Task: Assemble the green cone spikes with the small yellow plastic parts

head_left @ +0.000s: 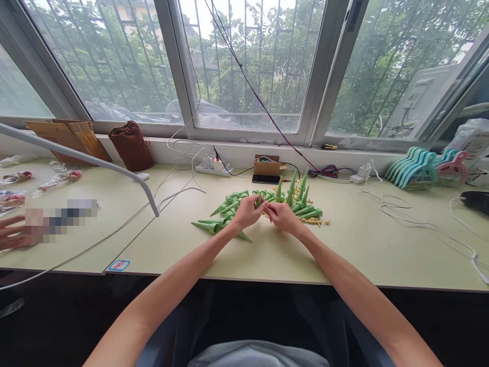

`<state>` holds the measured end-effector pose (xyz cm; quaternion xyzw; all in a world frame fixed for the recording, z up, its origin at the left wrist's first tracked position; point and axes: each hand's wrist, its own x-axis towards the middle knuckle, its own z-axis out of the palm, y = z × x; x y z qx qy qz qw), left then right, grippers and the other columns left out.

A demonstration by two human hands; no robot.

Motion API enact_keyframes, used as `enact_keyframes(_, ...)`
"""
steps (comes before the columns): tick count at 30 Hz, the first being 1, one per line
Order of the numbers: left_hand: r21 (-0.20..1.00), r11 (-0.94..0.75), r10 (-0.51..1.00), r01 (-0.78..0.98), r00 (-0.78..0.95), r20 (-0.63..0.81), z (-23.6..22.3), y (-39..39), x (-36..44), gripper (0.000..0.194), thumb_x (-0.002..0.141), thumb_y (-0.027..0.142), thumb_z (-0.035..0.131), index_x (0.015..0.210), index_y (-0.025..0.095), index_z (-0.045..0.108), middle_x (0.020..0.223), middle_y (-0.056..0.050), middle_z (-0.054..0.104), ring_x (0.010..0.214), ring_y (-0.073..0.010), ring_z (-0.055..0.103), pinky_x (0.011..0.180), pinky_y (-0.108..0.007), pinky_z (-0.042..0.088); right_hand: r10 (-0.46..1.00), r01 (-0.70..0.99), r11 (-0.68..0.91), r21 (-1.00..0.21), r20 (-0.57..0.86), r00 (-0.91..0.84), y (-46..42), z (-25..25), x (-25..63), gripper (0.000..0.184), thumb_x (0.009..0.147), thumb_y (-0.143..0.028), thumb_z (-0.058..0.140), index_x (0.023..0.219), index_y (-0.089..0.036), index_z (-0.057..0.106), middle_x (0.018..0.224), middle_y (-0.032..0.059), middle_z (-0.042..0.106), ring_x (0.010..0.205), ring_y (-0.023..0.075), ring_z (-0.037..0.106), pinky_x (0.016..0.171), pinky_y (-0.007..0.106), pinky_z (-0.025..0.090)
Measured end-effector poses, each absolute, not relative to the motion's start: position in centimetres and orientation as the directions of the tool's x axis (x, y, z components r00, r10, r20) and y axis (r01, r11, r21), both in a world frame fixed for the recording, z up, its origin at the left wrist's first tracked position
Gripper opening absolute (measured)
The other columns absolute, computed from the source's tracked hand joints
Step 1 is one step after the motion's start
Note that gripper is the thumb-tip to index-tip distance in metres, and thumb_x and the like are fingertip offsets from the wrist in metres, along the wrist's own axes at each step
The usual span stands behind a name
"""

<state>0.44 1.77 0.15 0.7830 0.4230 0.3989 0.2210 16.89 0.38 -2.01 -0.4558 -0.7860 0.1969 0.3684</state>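
Over the middle of the table, my left hand (249, 211) is closed around a green plastic watering spike (259, 199), its pointed tip showing above the fingers. Touching it from the right is my right hand (281, 216), fingers pinched together; whatever they grip is too small and hidden to make out. Left of my hands, several green spikes (208, 226) lie on their sides, their hollow capped ends showing. To the right, other spikes (292, 196) stand point up, and more lie flat beside small yellow plastic pieces (312, 221).
A phone (266, 179) lies before a small cardboard box (266, 165). A power strip (214, 169) and loose white cables (405, 224) run along the table (382, 260). Teal hangers (414, 168) stand at right. Another person's hand (13, 232) is at far left, near a grey lamp arm (114, 168).
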Motion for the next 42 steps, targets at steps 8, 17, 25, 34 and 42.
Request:
enact_keyframes(8,0.681,-0.539,0.842,0.495,0.316,0.437,0.26,1.71,0.51,0.025,0.086,0.038,0.053,0.073,0.018,0.06,0.06,0.001,0.058,0.054,-0.0121,0.048,0.055,-0.025,0.041,0.848,0.556,0.526,-0.644,0.451,-0.28,0.8,-2.26,16.96,0.016,0.084,-0.033,0.056,0.076,-0.019,0.054,0.071,0.0011,0.063,0.06,0.0129,0.052,0.059,0.025,0.038)
enact_keyframes(17,0.676,-0.536,0.844,0.505,0.314,0.435,0.18,1.8,0.5,0.025,0.085,0.038,0.053,0.073,0.018,0.061,0.057,0.002,0.055,0.053,-0.0117,0.045,0.055,-0.025,0.039,0.857,0.554,0.513,-0.655,0.43,-0.285,0.77,-2.24,17.01,0.02,0.085,-0.031,0.055,0.07,-0.02,0.049,0.066,-0.0005,0.06,0.058,0.0121,0.049,0.058,0.024,0.036)
enact_keyframes(25,0.684,-0.536,0.844,0.496,0.316,0.432,-0.08,1.97,0.45,0.027,0.085,0.039,0.053,0.071,0.016,0.058,0.057,0.003,0.053,0.051,-0.0098,0.041,0.051,-0.023,0.035,0.859,0.562,0.51,-0.651,0.419,-0.294,0.7,-2.19,17.03,0.02,0.086,-0.029,0.053,0.069,-0.019,0.05,0.064,-0.0006,0.059,0.057,0.012,0.048,0.058,0.024,0.035)
enact_keyframes(34,0.651,-0.602,0.798,0.462,0.388,0.462,0.18,1.88,0.28,0.016,0.082,0.029,0.056,0.075,0.016,0.06,0.057,0.004,0.051,0.049,-0.0075,0.037,0.051,-0.021,0.033,0.86,0.577,0.506,-0.641,0.425,-0.282,0.47,-1.86,17.02,0.026,0.087,-0.031,0.052,0.064,-0.019,0.045,0.062,0.0,0.058,0.055,0.0114,0.046,0.057,0.024,0.033)
enact_keyframes(42,0.653,-0.609,0.792,0.45,0.398,0.464,-0.23,2.27,0.2,0.017,0.084,0.029,0.055,0.077,0.015,0.061,0.065,0.001,0.059,0.052,-0.0083,0.041,0.052,-0.021,0.035,0.867,0.595,0.494,-0.634,0.411,-0.282,0.37,-1.87,17.09,0.027,0.088,-0.03,0.05,0.064,-0.019,0.046,0.063,0.001,0.059,0.056,0.0118,0.047,0.056,0.024,0.033)
